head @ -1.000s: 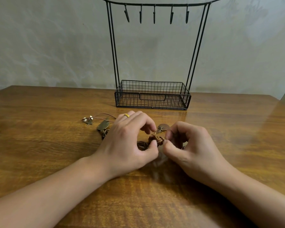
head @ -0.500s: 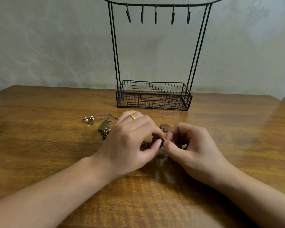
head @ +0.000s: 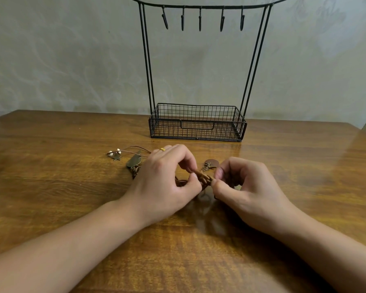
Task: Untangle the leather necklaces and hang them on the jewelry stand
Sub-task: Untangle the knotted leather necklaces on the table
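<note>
Compared with half a second back, I've got the knot lifted a touch and drawn out between the two hands: the brown leather cord tangle (head: 203, 179) now shows as a short stretched bundle where before the fingers mostly covered it. I read that as the knot starting to loosen, though no necklace is free yet, so the untangling step is still in hand and nothing has gone on the hooks.

My left hand (head: 167, 182), with a yellow ring on one finger, is closed in a pinch, thumb and forefinger on the left end of the tangle. My right hand (head: 245, 187) is closed the same way on the right end, its fingers curled over more cord I can't make out. The tangle sits directly between the fingertips, just above the glossy brown wooden table (head: 51, 187).

Beyond the left hand, loose ends trail off: a dark metal leaf pendant (head: 133, 161) and a small star charm with pale beads (head: 114, 155). A round brown leather disc pendant (head: 211, 162) lies just behind the knot. The black wire jewelry stand with mesh basket base (head: 197, 123) is well beyond, hooks bare
</note>
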